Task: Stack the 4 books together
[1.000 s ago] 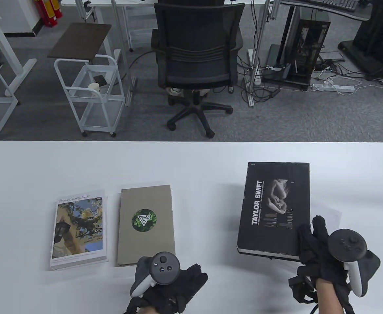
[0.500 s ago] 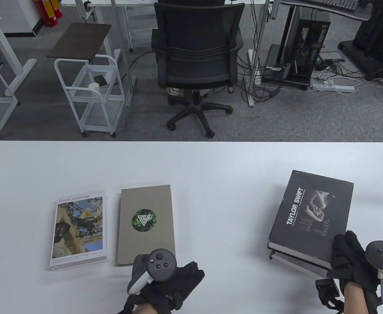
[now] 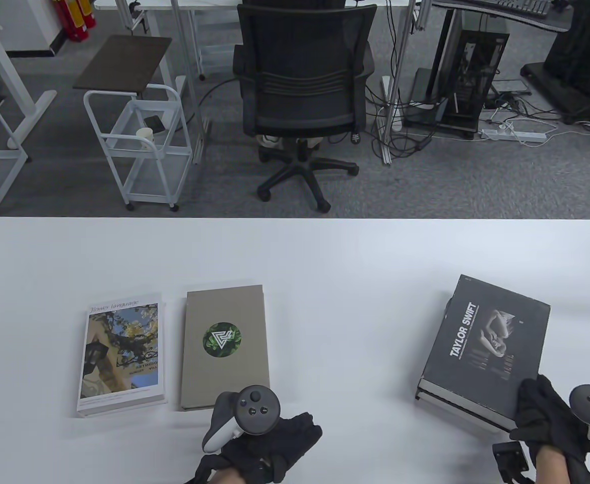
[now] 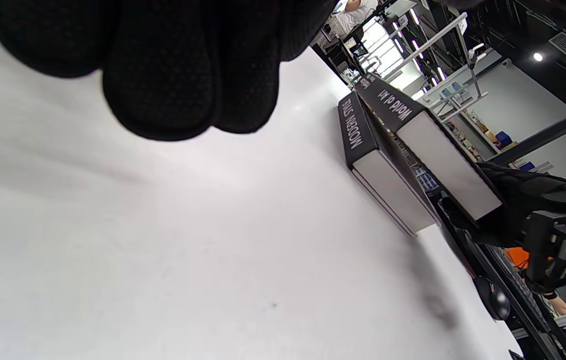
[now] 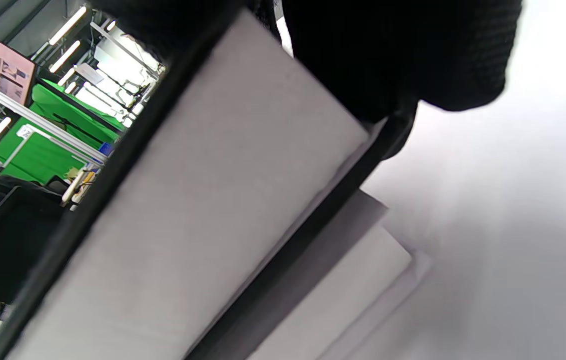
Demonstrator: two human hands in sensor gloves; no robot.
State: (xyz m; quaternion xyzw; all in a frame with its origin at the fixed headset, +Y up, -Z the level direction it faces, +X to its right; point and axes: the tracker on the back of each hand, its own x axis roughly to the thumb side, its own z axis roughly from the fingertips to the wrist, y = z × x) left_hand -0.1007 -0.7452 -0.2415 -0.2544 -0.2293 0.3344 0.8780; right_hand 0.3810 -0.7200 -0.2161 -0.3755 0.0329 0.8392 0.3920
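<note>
From above, the right hand gripped the black book's near corner at four o'clock on the table. Only the left wrist view revealed it tilted above a second black book. The left hand rested empty, fingers curled.

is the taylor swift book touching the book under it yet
Apart at the near end: the left wrist view shows the Taylor Swift book, held by the right hand, above the lower book; far end unclear.

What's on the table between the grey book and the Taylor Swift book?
Nothing: in the table view, only bare white table lies between the grey book and the Taylor Swift book.
</note>
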